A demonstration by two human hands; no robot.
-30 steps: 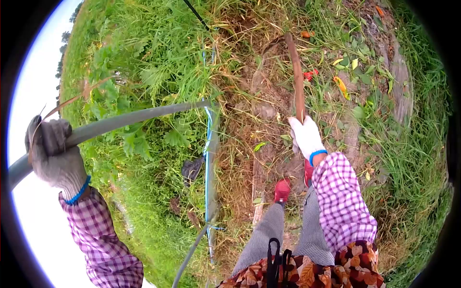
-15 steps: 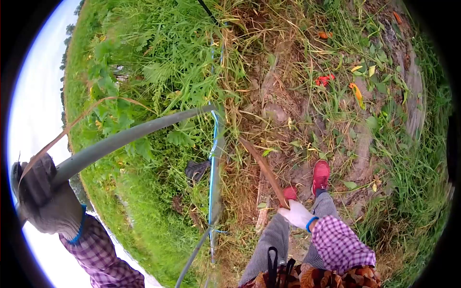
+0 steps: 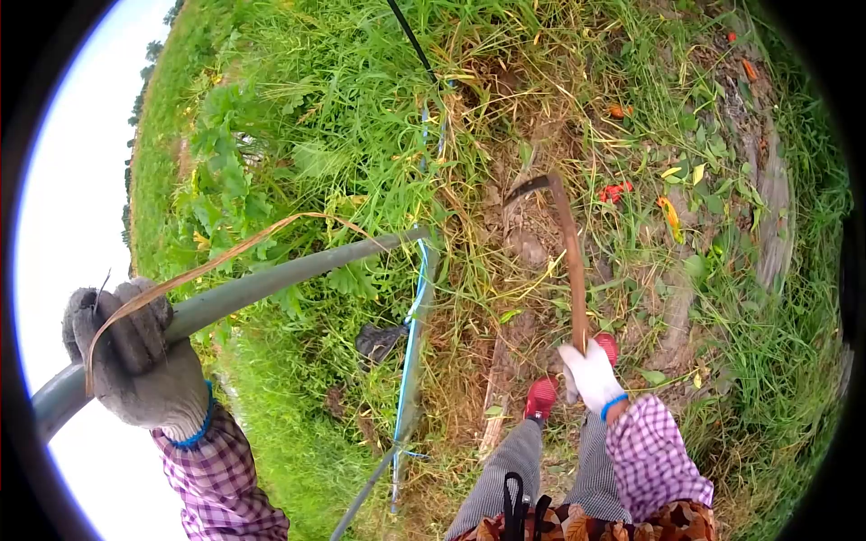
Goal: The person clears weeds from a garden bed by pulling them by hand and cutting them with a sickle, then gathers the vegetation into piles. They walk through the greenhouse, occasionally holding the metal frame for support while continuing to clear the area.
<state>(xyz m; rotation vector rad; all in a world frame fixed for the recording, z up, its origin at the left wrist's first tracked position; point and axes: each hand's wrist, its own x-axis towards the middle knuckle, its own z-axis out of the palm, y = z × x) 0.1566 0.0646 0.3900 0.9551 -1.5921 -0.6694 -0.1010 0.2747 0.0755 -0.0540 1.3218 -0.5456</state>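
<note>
My left hand (image 3: pixel 149 365), in a grey-palmed work glove with a blue cuff edge, is wrapped round a thick grey-green pole (image 3: pixel 271 281). A long dry leaf blade (image 3: pixel 216 260) runs from its fingers over the pole. My right hand (image 3: pixel 595 374), in a white glove, grips the wooden handle of a sickle (image 3: pixel 572 257). The sickle's dark curved blade (image 3: pixel 528 188) points left, above flattened straw and soil. Part of the right hand's fingers is hidden behind the handle.
A blue-edged strip of sheeting (image 3: pixel 412 356) runs along the green weeds (image 3: pixel 298 171). Beside it lies a crumpled black piece (image 3: pixel 381 343). Red (image 3: pixel 615 192) and yellow-orange peppers (image 3: pixel 669 218) lie on the ground. My red shoes (image 3: pixel 541 397) stand on trampled soil; a thinner pole (image 3: pixel 365 496) slants below.
The sickle has swung up and right, and its blade now shows. My left hand and the pole appear further right. One foot has stepped back and the other forward.
</note>
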